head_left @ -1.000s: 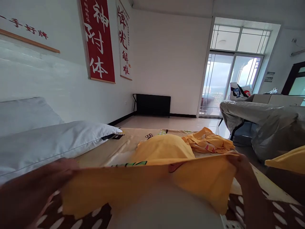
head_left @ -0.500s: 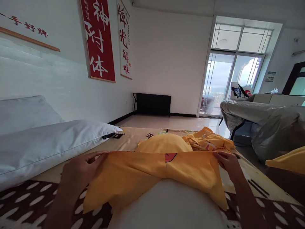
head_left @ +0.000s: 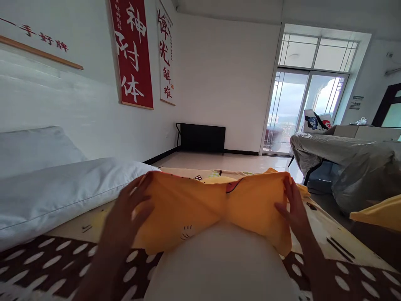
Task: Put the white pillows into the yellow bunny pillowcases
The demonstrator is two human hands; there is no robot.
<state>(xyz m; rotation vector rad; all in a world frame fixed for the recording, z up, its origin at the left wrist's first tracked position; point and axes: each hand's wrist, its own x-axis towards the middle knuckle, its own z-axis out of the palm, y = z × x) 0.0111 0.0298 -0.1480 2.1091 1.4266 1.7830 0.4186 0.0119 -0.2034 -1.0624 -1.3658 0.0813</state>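
A yellow cloth (head_left: pixel 191 200) with a red printed patch and thin black marks is stretched between my two hands. My left hand (head_left: pixel 133 207) grips its upper left corner, fingers at the edge and thumb on the near side. At the upper right corner, my right hand (head_left: pixel 292 205) holds it with fingertips over the edge and thumb apart. Below the cloth bulges a smooth whitish rounded form (head_left: pixel 222 263); whether it is a pillow or clothing I cannot tell. More yellow fabric (head_left: pixel 303 191) lies behind on the bed, largely hidden by the raised cloth.
White pillows (head_left: pixel 75 188) rest on the left of the patterned bed sheet (head_left: pixel 46 255). Another yellow piece (head_left: pixel 380 213) juts in at right. Beyond stand a plastic-covered table (head_left: pixel 338 146) and a black folded panel (head_left: pixel 202 138) by the wall.
Both hands have raised the cloth's upper edge, and my left hand has moved inward to the right. The yellow fabric behind is now mostly covered. My fingers have shifted over the corners.
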